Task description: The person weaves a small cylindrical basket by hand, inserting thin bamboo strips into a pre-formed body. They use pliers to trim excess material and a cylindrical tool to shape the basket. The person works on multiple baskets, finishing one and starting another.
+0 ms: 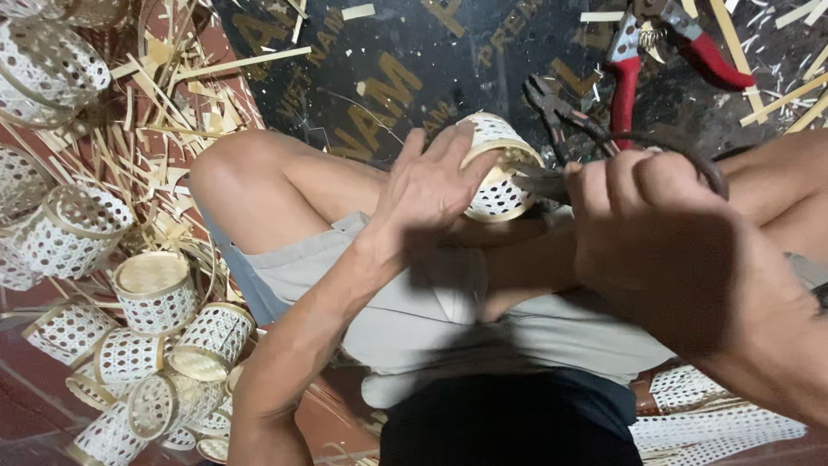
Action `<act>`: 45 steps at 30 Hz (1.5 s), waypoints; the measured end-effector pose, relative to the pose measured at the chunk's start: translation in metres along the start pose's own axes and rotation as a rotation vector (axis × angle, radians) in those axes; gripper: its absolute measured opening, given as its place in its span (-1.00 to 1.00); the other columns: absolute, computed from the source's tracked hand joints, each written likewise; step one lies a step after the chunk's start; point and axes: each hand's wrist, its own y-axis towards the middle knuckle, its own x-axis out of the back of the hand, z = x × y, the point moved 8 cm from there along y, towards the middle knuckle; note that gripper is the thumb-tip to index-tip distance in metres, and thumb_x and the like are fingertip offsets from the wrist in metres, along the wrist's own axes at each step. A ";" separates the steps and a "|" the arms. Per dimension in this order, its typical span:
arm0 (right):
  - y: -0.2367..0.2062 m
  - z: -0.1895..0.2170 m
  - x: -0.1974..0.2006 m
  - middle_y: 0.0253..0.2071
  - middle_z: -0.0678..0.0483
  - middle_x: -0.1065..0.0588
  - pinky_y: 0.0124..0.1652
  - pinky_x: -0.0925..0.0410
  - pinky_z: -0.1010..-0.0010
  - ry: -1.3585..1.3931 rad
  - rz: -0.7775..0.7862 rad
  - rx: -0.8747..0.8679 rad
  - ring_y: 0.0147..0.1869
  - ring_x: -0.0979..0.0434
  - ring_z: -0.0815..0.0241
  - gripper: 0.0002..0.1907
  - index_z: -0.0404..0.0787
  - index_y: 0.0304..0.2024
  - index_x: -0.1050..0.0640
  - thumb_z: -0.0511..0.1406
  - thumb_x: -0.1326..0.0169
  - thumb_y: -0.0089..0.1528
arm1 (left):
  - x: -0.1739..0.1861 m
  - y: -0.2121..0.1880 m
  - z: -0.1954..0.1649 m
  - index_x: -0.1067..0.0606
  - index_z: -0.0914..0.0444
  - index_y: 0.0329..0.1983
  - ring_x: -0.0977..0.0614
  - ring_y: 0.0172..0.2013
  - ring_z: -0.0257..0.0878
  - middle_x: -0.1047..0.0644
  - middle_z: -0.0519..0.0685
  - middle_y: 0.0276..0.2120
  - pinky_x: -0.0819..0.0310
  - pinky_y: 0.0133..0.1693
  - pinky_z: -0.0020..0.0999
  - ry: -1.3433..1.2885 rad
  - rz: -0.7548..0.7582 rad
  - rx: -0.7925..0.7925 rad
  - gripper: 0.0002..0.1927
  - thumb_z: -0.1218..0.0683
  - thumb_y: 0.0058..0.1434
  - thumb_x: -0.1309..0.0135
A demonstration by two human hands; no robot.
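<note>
My left hand (431,185) grips a small woven white basket (500,185) with a bamboo rim, held over my lap. My right hand (651,203) is closed around the dark curved handles of a metal cutting tool (539,183), whose tip meets the basket's rim. Both hands sit close together above my bent legs in grey shorts. The tool's jaws are mostly hidden behind the basket and my fingers.
A pile of several similar woven baskets (155,293) lies at the left among bamboo strips (164,103). Red-handled pliers (625,78) and dark pliers (552,108) rest on a black printed board (388,78). Woven mesh sheet (716,423) lies at lower right.
</note>
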 end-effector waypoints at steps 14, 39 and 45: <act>-0.015 0.005 -0.024 -0.41 0.11 -0.36 -0.34 -0.20 0.40 -0.017 0.212 0.053 -0.34 -0.42 0.22 -0.66 -0.34 -0.12 -0.53 -0.19 0.05 0.29 | -0.012 0.000 0.009 -0.44 0.25 0.26 -0.52 0.17 0.16 -0.42 0.37 0.22 -0.36 -0.03 0.03 -0.217 -0.024 0.000 -0.53 0.03 0.31 0.03; 0.071 -0.047 -0.168 -0.09 -0.29 -0.46 -0.26 -0.38 -0.08 0.869 -0.413 -0.689 -0.12 -0.52 -0.34 -0.18 -0.29 0.42 -0.34 -0.24 -0.37 0.17 | 0.012 -0.023 0.021 -0.43 0.21 0.22 -0.60 -0.25 -0.01 -0.50 0.06 -0.25 -0.47 -0.33 -0.09 0.087 -0.076 0.444 -0.40 0.12 0.04 -0.15; 0.115 -0.069 -0.130 -0.06 -0.28 -0.46 -0.22 -0.41 -0.05 0.809 -0.580 -0.637 -0.11 -0.54 -0.30 -0.24 -0.32 0.39 -0.38 -0.35 -0.30 0.15 | 0.011 -0.019 0.022 -0.50 0.17 0.09 -0.62 -0.37 -0.09 -0.55 0.01 -0.37 -0.45 -0.38 -0.15 0.226 -0.095 0.431 -0.61 0.10 0.16 -0.05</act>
